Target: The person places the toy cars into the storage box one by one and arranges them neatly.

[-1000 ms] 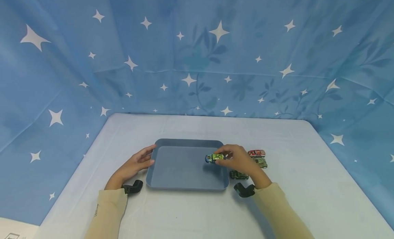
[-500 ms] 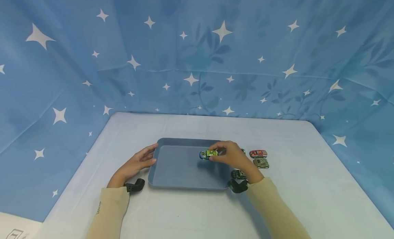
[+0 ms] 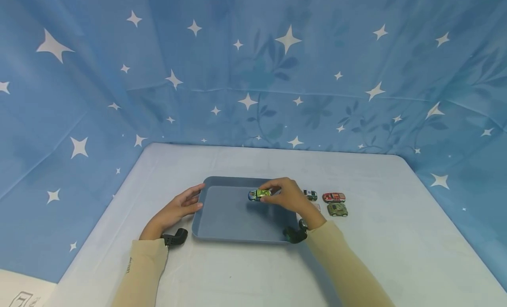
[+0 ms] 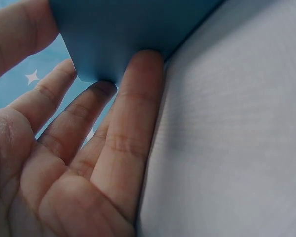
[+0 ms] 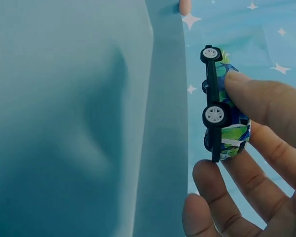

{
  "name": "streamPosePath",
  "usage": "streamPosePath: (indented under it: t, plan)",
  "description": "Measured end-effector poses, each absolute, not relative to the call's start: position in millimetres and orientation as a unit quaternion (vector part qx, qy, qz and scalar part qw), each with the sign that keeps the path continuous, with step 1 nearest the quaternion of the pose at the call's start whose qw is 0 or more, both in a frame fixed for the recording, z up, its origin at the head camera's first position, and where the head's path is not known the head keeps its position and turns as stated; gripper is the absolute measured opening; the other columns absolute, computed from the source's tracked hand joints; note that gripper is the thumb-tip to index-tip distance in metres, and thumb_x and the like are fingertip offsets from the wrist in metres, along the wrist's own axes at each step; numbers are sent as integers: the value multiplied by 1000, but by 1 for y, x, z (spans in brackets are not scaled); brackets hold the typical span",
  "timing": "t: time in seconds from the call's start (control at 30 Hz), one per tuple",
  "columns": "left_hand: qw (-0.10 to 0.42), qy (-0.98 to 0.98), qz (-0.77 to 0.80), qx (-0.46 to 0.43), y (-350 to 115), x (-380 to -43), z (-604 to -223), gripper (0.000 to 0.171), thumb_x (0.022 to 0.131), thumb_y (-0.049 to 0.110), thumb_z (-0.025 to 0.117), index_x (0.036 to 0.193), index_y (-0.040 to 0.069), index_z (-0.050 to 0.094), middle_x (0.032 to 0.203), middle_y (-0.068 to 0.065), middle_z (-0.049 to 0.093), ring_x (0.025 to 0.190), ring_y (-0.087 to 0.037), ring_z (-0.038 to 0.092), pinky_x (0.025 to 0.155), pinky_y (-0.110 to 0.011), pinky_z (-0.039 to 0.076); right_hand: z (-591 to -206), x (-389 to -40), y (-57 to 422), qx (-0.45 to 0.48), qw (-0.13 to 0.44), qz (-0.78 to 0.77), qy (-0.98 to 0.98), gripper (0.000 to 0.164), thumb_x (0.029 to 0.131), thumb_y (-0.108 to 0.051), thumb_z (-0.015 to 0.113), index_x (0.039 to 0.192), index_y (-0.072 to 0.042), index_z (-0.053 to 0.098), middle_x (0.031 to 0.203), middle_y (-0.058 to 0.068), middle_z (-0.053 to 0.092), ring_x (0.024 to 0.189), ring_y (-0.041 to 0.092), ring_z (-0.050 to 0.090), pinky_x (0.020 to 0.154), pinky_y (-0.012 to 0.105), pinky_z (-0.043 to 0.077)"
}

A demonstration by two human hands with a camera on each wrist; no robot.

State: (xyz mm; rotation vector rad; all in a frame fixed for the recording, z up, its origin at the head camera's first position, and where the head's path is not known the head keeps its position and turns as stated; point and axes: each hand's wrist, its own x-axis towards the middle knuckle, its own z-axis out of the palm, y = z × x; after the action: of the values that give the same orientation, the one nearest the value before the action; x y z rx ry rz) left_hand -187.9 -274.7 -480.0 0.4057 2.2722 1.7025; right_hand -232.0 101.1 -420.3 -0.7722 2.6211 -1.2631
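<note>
A small toy car (image 3: 259, 195) with a yellow-green and blue pattern is pinched by my right hand (image 3: 288, 196) over the blue-grey tray (image 3: 237, 241). In the right wrist view the car (image 5: 232, 126) shows white-spoked wheels and a dark underside, with the thumb on its side and fingers behind. It hangs apart from the tray floor, a shadow beneath. My left hand (image 3: 174, 212) lies at the tray's left side. Seen from the left wrist, its fairly straight fingers (image 4: 133, 108) touch the tray's outer wall (image 4: 108, 39).
Right of the tray on the white table (image 3: 245, 276) lie a red toy car (image 3: 334, 197), a green camouflage one (image 3: 337, 209) and a dark-and-white one (image 3: 310, 195). Others are partly behind the right wrist. A blue star-patterned cloth (image 3: 222, 69) hangs behind the table.
My right hand has moved left and slightly away from me over the tray with the toy car, uncovering toy cars on the right. The left hand stays at the tray; the head view has shifted slightly.
</note>
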Motion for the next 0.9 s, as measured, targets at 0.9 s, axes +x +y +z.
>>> streamPosePath:
  t: [0.9]
  plan:
    - [141,784,590,132,-274,-188,-480,77,109,22,66,171,1,25,175,-30,21,158,-57,23,123,-68,33,-433,-245,54,-254,90,-425,864,25,92,-11,88,116,-5,83,117,10,79,88,17,69,70,32,57]
